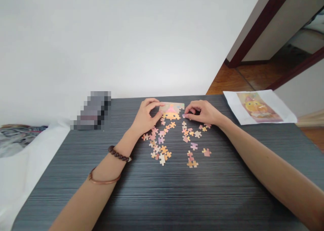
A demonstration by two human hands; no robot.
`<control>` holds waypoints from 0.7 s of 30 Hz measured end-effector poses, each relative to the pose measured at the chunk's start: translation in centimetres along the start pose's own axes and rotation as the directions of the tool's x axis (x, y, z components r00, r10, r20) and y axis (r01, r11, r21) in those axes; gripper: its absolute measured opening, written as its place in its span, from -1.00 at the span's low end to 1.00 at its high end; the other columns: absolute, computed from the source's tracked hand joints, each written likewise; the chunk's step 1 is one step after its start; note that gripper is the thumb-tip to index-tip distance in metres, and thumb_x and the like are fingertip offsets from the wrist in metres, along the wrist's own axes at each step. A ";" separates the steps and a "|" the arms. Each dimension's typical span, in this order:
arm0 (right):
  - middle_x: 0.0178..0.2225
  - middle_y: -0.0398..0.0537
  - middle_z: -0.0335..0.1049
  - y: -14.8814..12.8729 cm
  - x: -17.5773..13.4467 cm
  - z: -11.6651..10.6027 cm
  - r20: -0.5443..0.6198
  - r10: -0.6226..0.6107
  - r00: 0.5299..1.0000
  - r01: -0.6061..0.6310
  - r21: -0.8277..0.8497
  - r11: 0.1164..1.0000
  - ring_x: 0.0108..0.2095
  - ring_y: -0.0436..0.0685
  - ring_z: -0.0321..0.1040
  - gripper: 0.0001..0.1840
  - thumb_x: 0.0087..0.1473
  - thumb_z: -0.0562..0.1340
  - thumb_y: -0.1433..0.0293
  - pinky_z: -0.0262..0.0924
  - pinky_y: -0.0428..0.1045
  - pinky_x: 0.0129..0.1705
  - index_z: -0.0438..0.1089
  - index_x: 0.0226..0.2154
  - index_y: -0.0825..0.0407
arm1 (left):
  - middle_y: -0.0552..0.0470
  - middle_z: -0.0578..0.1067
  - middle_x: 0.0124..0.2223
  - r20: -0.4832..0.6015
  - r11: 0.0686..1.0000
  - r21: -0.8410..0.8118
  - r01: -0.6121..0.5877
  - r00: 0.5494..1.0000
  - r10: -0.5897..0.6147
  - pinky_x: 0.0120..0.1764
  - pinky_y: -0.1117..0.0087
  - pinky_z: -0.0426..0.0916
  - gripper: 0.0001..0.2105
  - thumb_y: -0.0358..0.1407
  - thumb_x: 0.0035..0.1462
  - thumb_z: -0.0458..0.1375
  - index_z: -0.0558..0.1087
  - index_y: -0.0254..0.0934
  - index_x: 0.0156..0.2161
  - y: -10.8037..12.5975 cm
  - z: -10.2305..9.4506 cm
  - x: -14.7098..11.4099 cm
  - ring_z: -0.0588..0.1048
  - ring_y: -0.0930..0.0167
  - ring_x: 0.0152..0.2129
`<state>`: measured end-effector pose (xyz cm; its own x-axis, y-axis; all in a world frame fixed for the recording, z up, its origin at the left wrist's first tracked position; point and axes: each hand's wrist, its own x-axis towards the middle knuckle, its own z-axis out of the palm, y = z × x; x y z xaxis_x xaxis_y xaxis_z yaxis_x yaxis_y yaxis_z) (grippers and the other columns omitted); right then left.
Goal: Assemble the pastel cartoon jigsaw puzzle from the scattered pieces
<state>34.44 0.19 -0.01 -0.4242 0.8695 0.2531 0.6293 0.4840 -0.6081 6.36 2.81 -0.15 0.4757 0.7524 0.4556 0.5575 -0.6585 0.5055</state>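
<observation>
A partly joined jigsaw puzzle point(172, 110) lies near the far edge of the table, showing a yellow face with two eyes and a pink top. My left hand point(149, 114) rests at its left side, fingers apart, fingertips touching the joined part. Just right of the puzzle, my right hand point(201, 112) is closed in a pinch on a small purplish puzzle piece point(184, 116). Loose puzzle pieces point(164, 151) in orange, pink and cream lie in a group below my left hand. More loose pieces point(187, 133) are scattered below my right hand.
On the right of the dark wood-grain table point(157, 197) lies a white sheet point(231, 106) with a printed picture point(258, 106) of a yellow figure. A dark pixelated object point(92, 111) sits at the far left. The white wall point(141, 42) rises behind the table.
</observation>
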 end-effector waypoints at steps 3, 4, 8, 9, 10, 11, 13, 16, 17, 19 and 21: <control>-0.61 -0.26 0.15 0.0 0.1 0.0 0.019 -0.002 1.000 0.002 0.003 1.000 -0.56 -0.04 0.13 -0.75 0.08 0.33 0.17 -0.01 -0.05 -0.42 0.52 -0.40 0.02 | -0.09 0.41 0.22 0.110 0.999 0.002 -0.050 0.993 0.050 0.26 0.06 0.25 -0.71 -0.28 0.29 0.13 0.49 -0.19 0.08 -0.6 0.2 0.8 0.37 0.26 0.18; -0.61 -0.27 0.14 0.1 0.1 0.0 0.023 -0.003 1.000 0.003 0.003 1.000 -0.56 -0.04 0.14 -0.73 0.08 0.34 0.15 -0.01 -0.05 -0.41 0.51 -0.42 0.02 | -0.08 0.39 0.26 0.167 0.997 0.012 -0.073 0.984 0.070 0.27 0.03 0.22 -0.69 -0.26 0.32 0.10 0.48 -0.18 0.12 -0.7 0.3 0.9 0.33 0.24 0.23; -0.63 -0.27 0.15 0.0 0.1 -0.1 0.021 -0.004 1.000 0.004 0.007 1.000 -0.54 -0.03 0.18 -0.67 0.07 0.35 0.11 0.01 -0.04 -0.38 0.47 -0.49 0.02 | -0.05 0.38 0.28 0.300 0.991 0.073 -0.108 0.951 0.081 0.29 -0.10 0.14 -0.65 -0.20 0.36 0.04 0.45 -0.14 0.17 -0.8 0.3 0.7 0.23 0.17 0.31; -0.63 -0.27 0.15 -0.1 0.1 -0.1 0.021 -0.003 1.000 0.003 0.014 1.000 -0.54 -0.03 0.17 -0.66 0.08 0.35 0.11 0.01 -0.04 -0.38 0.46 -0.50 0.02 | -0.05 0.40 0.27 0.297 0.991 0.085 -0.108 0.952 0.078 0.28 -0.09 0.16 -0.66 -0.20 0.35 0.05 0.46 -0.14 0.16 -0.8 0.3 0.6 0.26 0.17 0.28; -0.63 -0.27 0.14 -0.2 0.1 -0.2 0.025 -0.001 1.000 0.001 0.023 1.000 -0.55 -0.03 0.16 -0.66 0.08 0.35 0.10 0.00 -0.04 -0.37 0.45 -0.50 0.02 | -0.05 0.42 0.25 0.287 0.990 0.092 -0.111 0.955 0.080 0.26 -0.07 0.19 -0.67 -0.21 0.33 0.07 0.47 -0.15 0.14 -0.8 0.3 0.6 0.30 0.17 0.25; -0.64 -0.28 0.14 -0.3 0.1 -0.2 0.032 0.000 1.000 -0.001 0.029 1.000 -0.56 -0.03 0.15 -0.66 0.09 0.34 0.10 -0.01 -0.04 -0.37 0.45 -0.50 0.02 | -0.06 0.44 0.22 0.272 0.989 0.093 -0.116 0.959 0.086 0.24 -0.05 0.22 -0.68 -0.21 0.31 0.09 0.48 -0.16 0.12 -0.9 0.3 0.6 0.35 0.18 0.21; -0.65 -0.29 0.12 -0.4 0.1 -0.3 0.053 0.001 0.999 -0.003 0.027 1.000 -0.57 -0.04 0.12 -0.63 0.10 0.32 0.07 -0.01 -0.03 -0.37 0.44 -0.50 0.02 | -0.09 0.46 0.17 0.244 0.988 0.088 -0.123 0.965 0.098 0.20 -0.01 0.27 -0.70 -0.22 0.28 0.13 0.51 -0.19 0.08 -0.9 0.3 0.6 0.39 0.19 0.15; -0.62 -0.27 0.15 -0.5 0.1 -0.3 0.077 -0.014 0.997 0.016 -0.025 1.000 -0.53 -0.01 0.14 -0.56 0.07 0.32 -0.01 0.00 -0.02 -0.32 0.40 -0.51 0.01 | -0.10 0.47 0.13 0.231 0.989 0.081 -0.125 0.968 0.104 0.20 0.00 0.27 -0.71 -0.22 0.27 0.15 0.51 -0.20 0.05 -0.9 0.4 0.6 0.40 0.19 0.12; -0.60 -0.26 0.18 -0.6 0.1 -0.3 0.082 -0.026 0.996 0.030 -0.047 0.998 -0.50 0.01 0.16 -0.54 0.04 0.34 -0.03 0.00 -0.01 -0.29 0.38 -0.51 0.01 | -0.09 0.47 0.13 0.231 0.989 0.080 -0.126 0.967 0.104 0.20 0.00 0.26 -0.72 -0.23 0.27 0.14 0.51 -0.19 0.05 -0.8 0.3 0.6 0.39 0.19 0.12; -0.51 -0.22 0.26 -0.6 0.1 -0.1 0.081 -0.053 0.995 0.059 -0.079 0.995 -0.43 0.05 0.21 -0.50 -0.06 0.39 -0.07 0.01 0.00 -0.25 0.32 -0.48 0.00 | -0.08 0.46 0.14 0.236 0.989 0.076 -0.127 0.966 0.106 0.20 0.01 0.26 -0.72 -0.24 0.28 0.13 0.50 -0.17 0.05 -0.8 0.3 0.6 0.39 0.19 0.12; -0.42 -0.17 0.30 -0.6 0.1 0.1 0.071 -0.073 0.995 0.079 -0.088 0.993 -0.37 0.08 0.23 -0.44 -0.13 0.42 -0.09 0.02 0.01 -0.23 0.25 -0.45 -0.01 | -0.07 0.46 0.14 0.237 0.989 0.073 -0.130 0.965 0.109 0.19 0.01 0.27 -0.73 -0.24 0.28 0.13 0.50 -0.17 0.05 -0.7 0.2 0.6 0.38 0.20 0.11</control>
<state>34.00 -0.06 0.30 -0.5139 0.8227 0.2428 0.6489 0.5580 -0.5173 6.39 3.73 -0.43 0.6815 0.6576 0.3209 0.5392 -0.7478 0.3873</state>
